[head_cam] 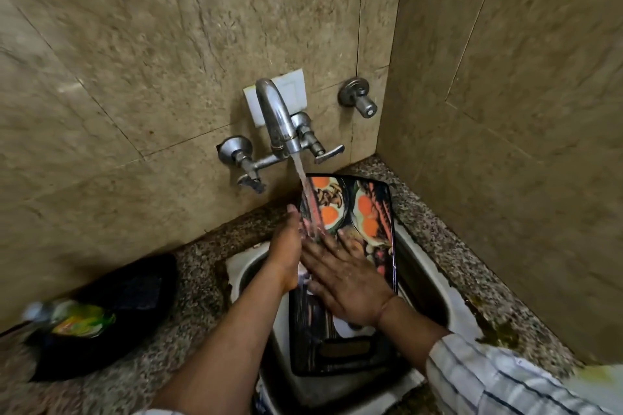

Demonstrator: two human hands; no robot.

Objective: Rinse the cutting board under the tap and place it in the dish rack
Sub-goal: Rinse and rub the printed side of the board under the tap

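Observation:
The cutting board [371, 209], dark with a printed picture of orange and green food, leans tilted in the steel sink [424, 279] under the chrome tap [276, 118]. Water runs from the spout onto its upper left part. My left hand [286, 246] grips the board's left edge. My right hand [344, 276] lies flat on the board's face with fingers spread, just below the stream. The board's lower part with its handle slot [340, 349] reaches down into the basin.
A black tray-like rack [135, 293] sits on the speckled granite counter at the left, with a bottle and a green-yellow packet [81, 320] by it. A second valve [359, 99] sticks out of the wall. Tiled walls close the corner at right.

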